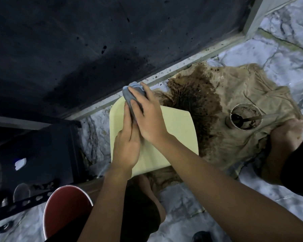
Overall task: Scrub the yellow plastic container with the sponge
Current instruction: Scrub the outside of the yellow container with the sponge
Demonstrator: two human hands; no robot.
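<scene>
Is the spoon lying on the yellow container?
No, the spoon stands in a round cup on the brown cloth, beside the yellow container.

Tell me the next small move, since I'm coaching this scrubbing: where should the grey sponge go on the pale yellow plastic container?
Probably draw the grey sponge down across the pale yellow plastic container. The right hand pinches it at the far top edge, most of the yellow face below lies uncovered, and the left hand rests flat on the container, seemingly steadying it.

sponge (132, 95) half hidden, red bucket (65, 206) cropped
</scene>
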